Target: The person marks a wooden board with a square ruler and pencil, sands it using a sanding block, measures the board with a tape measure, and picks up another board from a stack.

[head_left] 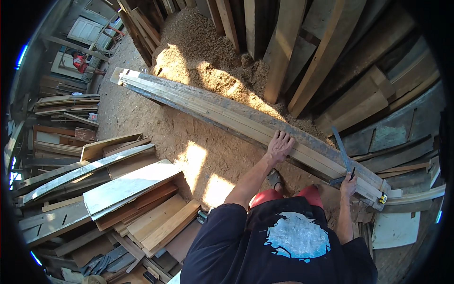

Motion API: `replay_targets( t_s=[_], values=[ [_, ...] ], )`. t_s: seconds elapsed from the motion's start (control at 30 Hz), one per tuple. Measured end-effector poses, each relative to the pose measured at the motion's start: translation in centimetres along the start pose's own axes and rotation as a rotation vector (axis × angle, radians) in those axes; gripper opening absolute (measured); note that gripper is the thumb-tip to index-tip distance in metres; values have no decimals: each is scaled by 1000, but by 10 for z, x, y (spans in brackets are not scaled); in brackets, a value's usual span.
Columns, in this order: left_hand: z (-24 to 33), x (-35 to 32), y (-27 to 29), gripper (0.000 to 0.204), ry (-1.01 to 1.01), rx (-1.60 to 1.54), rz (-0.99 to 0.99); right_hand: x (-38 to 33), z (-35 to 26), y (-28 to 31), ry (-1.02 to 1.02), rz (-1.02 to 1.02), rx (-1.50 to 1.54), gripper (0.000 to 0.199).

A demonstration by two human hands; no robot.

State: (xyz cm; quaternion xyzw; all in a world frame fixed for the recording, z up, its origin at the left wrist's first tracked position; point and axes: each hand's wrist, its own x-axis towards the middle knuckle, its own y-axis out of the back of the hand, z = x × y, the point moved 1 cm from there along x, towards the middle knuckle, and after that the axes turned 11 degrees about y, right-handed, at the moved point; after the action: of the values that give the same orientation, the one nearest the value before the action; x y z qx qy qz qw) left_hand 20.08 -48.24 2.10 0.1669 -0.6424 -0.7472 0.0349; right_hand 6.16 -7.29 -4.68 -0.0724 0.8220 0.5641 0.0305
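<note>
A long stack of wooden planks (222,111) lies across the sawdust floor from upper left to lower right. My left hand (280,146) rests flat on the stack's top plank, fingers spread. Near the stack's right end, my right hand (348,185) grips a metal carpenter's square (341,150) whose blade stands up over the planks. A small yellow tape measure (382,199) sits at the right end of the stack.
Boards lean upright against the far wall (326,52). A heap of planks and panels (118,189) lies on the left. Sawdust (198,52) covers the ground behind the stack. A person in red (80,61) crouches far off at the upper left.
</note>
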Motion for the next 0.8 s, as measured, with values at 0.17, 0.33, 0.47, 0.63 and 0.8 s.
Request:
replay_targets(
  t_s=[0.17, 0.33, 0.47, 0.63, 0.8],
  values=[
    [-1, -1, 2, 74, -7, -17, 6, -10, -2, 3, 103, 4, -32, 62],
    [1, -2, 7, 76, 5, -29, -6, 6, -9, -6, 194, -28, 140, 52],
    [1, 1, 5, 72, 11, -8, -11, 24, -54, -27, 209, -80, 253, 56],
    [0, -2, -4, 69, 8, -45, 16, 37, -154, -27, 251, -272, 254, 42],
    [-27, -16, -6, 88, 55, -106, 116, 31, -240, -19, 350, -386, 464, 34]
  ],
)
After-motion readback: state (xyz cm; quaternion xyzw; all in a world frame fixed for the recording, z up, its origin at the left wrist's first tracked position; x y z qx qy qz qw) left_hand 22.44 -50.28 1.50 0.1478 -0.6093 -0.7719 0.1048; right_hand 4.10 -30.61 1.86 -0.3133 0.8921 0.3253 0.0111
